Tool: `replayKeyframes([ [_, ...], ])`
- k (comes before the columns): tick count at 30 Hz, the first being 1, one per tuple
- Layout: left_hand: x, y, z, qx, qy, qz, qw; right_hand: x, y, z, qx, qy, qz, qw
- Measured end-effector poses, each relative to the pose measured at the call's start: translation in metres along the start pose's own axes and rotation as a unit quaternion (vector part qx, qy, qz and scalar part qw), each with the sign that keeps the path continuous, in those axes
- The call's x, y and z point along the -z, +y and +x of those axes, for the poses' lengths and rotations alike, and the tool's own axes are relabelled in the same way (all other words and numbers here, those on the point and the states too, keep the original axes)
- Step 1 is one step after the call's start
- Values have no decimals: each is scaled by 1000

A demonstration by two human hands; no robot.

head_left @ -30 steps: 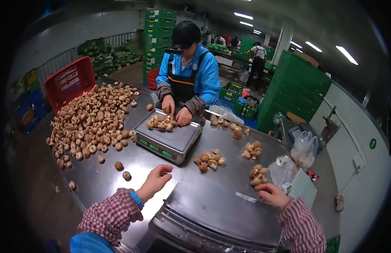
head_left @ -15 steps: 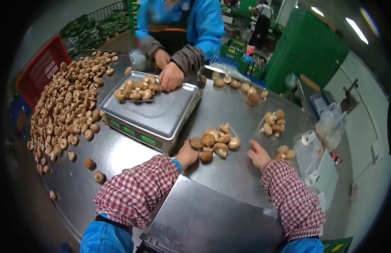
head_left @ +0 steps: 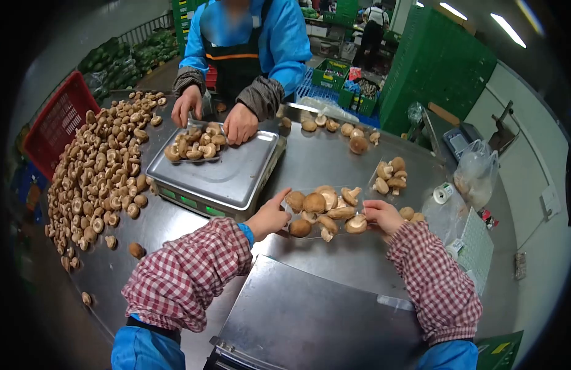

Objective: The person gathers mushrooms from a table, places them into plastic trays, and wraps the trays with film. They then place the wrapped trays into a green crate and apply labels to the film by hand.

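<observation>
A clear tray of mushrooms (head_left: pixel 327 209) is in front of me, between my two hands. My left hand (head_left: pixel 270 216) grips its left end, thumb and fingers round the edge. At the right end my right hand (head_left: pixel 384 217) pinches the tray's edge beside a mushroom. Another clear tray with mushrooms (head_left: pixel 195 143) rests on the metal scale (head_left: pixel 214 176), and a co-worker's hands (head_left: pixel 240 123) touch it.
A large heap of mushrooms (head_left: pixel 103 172) covers the left side of the metal table (head_left: pixel 310 262). Small mushroom groups (head_left: pixel 391 176) lie at the right, near plastic bags (head_left: pixel 476 172). A flat metal plate (head_left: pixel 316 314) is nearest me.
My right hand has moved left onto the tray's edge, and my left hand now grips the other end. The co-worker's hands have spread to both sides of the tray on the scale.
</observation>
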State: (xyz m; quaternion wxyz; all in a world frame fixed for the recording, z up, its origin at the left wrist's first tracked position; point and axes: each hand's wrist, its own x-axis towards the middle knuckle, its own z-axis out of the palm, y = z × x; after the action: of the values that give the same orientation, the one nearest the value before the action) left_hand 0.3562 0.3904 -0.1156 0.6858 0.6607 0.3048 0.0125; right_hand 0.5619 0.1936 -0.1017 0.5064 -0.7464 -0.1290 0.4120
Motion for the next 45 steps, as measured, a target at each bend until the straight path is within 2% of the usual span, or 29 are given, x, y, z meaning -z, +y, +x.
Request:
replayKeyframes([
  [3,-2,55,-42,-53,-31,27,998,14,-32,-72,62,18,62,996],
  [7,-27,84,-116,-88,-89,164,978,32,-28,-178,-19,-20,66,997],
  [12,-88,33,-190,-54,-128,144,980,45,47,-284,-125,-6,68,990],
  [14,-108,17,-212,-58,-130,156,977,50,73,-308,-131,7,63,989],
  [18,-129,-5,-232,-110,-83,216,967,56,93,-339,-70,31,-58,995],
  [19,-129,-7,-235,-135,-66,231,961,61,106,-341,25,106,-179,978],
  [20,-129,-4,-245,-158,-49,246,955,59,115,-348,118,178,-293,932],
  [21,-126,-3,-260,-158,-27,239,958,58,125,-367,200,279,-293,892],
  [22,-121,-3,-282,-221,24,271,937,59,129,-392,200,298,-343,868],
  [23,-113,-12,-307,-337,116,348,867,62,135,-419,200,316,-394,840],
  [24,-106,-5,-343,-311,178,520,776,59,147,-440,173,355,-424,815],
  [25,-105,-7,-362,-311,247,568,721,51,161,-453,129,376,-488,777],
  [26,-103,-26,-368,-275,227,593,722,40,176,-454,96,387,-515,759],
  [28,-119,-36,-369,-216,215,642,704,19,184,-445,113,370,-558,734],
  [31,-131,-42,-346,-251,198,580,749,3,162,-438,134,342,-547,752],
  [32,-126,-40,-346,-255,199,579,749,6,168,-433,150,315,-459,817],
  [33,-118,-37,-347,-151,113,453,872,11,173,-431,164,283,-365,872],
  [34,-109,-31,-354,-38,18,305,951,18,169,-446,129,231,-261,928],
  [35,-98,-25,-370,19,-13,226,974,22,153,-471,-14,126,-16,992],
  [36,-86,-21,-389,77,-44,144,986,30,157,-489,-66,51,168,982],
  [37,-74,-27,-411,90,-98,-79,988,39,168,-506,-114,-26,345,931],
  [38,-67,-37,-423,99,-146,-295,939,45,169,-518,-191,-110,438,871],
  [39,-69,-41,-421,133,-250,-410,867,52,170,-531,-257,-137,524,801],
  [40,-70,-38,-420,164,-346,-512,769,77,186,-526,-203,-300,600,713],
  [41,-71,-25,-414,7,-373,-403,836,98,205,-521,-141,-448,652,595],
  [42,-85,14,-396,-151,-414,-466,767,61,123,-498,225,-445,675,544],
  [43,-94,47,-380,-135,-272,-503,809,79,91,-469,191,-504,652,533],
  [44,-101,46,-317,-235,-295,-585,717,85,65,-444,284,-169,581,744],
  [45,-112,58,-277,-318,-174,-431,826,84,50,-389,328,85,561,755],
])
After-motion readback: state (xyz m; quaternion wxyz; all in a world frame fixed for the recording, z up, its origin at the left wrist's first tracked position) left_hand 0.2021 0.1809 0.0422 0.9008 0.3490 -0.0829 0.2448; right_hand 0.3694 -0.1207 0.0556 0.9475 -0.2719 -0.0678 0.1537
